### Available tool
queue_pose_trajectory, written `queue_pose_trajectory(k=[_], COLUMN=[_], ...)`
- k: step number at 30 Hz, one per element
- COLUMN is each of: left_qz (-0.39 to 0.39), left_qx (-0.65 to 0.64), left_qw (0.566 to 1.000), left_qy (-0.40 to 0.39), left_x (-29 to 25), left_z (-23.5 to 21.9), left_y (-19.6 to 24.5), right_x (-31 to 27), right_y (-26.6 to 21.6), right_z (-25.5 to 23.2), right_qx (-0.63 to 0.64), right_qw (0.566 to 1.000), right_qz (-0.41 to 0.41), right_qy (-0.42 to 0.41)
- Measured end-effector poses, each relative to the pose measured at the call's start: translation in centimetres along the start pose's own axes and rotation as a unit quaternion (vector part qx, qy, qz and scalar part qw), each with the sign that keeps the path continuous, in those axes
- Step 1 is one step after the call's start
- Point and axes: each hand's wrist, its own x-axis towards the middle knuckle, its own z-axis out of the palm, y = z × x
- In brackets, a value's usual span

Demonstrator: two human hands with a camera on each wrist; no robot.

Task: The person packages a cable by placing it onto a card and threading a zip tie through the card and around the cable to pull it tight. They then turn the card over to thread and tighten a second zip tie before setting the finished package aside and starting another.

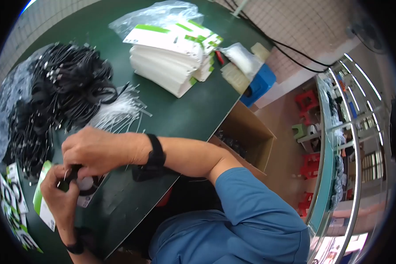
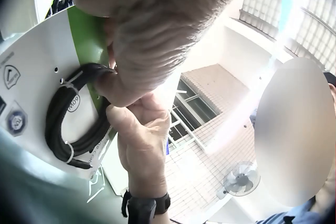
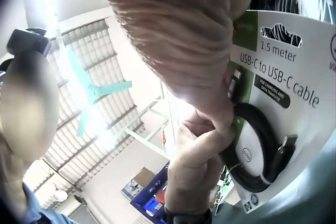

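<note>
A white and green cardboard card (image 3: 307, 69) printed "USB-C to USB-C cable" stands against both hands. On it lies a coiled black USB-C cable (image 2: 55, 113), bound with pale ties; its metal plug (image 3: 288, 142) shows in the right wrist view. My left hand (image 1: 59, 191) pinches the coil at the card's edge, with the thumb on the cable. From above, my right hand (image 1: 97, 152) pinches the same stretch, its fingertips meeting the left ones. The spot between the fingertips is mostly hidden.
A heap of black cables (image 1: 70, 83) lies at the far left beside a bundle of white ties (image 1: 119, 110). Stacked cards (image 1: 163, 66) stand at the back of the green table (image 1: 185, 114). More cable cards (image 1: 14, 193) lie at left. An open carton (image 1: 259, 141) stands beyond the table edge.
</note>
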Motion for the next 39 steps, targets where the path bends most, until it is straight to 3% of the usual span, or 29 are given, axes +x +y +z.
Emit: queue_pose_trajectory(k=[3, 4, 7, 9, 11, 14, 25, 30, 31, 33, 39], left_qz=[-0.056, -0.036, -0.096, -0.133, -0.086, -0.084, -0.094, -0.096, -0.097, -0.097, -0.076], left_qx=[0.044, 0.040, -0.012, -0.036, -0.081, -0.078, -0.061, -0.042, -0.037, -0.040, -0.045], left_qw=[0.997, 0.998, 0.994, 0.989, 0.992, 0.992, 0.990, 0.991, 0.991, 0.991, 0.993], left_qy=[-0.036, -0.025, -0.047, -0.044, -0.048, -0.053, -0.087, -0.087, -0.088, -0.086, -0.079], left_x=[-0.2, -0.1, 0.2, 0.1, 0.2, 0.1, 0.0, 0.0, 0.0, 0.0, -0.2], left_z=[-1.0, -0.8, -0.6, -0.1, 0.4, 0.3, 0.3, 0.2, 0.2, 0.3, 0.4], left_y=[1.2, 1.2, 0.7, 0.2, -0.2, -0.5, -0.2, -0.2, -0.2, -0.2, -0.1], right_x=[0.1, 0.1, 0.3, 0.4, 0.4, 0.3, 0.5, 1.4, 1.5, 1.6, 1.3], right_y=[-0.5, -0.7, -0.6, -0.9, -1.1, -1.3, -1.4, -2.3, -0.5, 2.6, 3.5], right_z=[0.1, 0.4, 0.8, 0.7, 0.8, 0.7, 0.9, -0.2, 0.7, 2.4, 2.6], right_qx=[0.014, 0.014, -0.021, -0.023, -0.014, -0.044, -0.092, -0.035, -0.047, -0.069, -0.083], right_qw=[1.000, 1.000, 0.998, 0.999, 0.998, 0.996, 0.994, 0.997, 0.996, 0.940, 0.933], right_qz=[-0.011, 0.006, 0.056, 0.041, 0.051, 0.080, 0.061, 0.068, -0.052, -0.288, -0.301], right_qy=[-0.004, -0.002, 0.000, 0.022, 0.017, 0.003, 0.016, -0.005, 0.055, 0.171, 0.180])
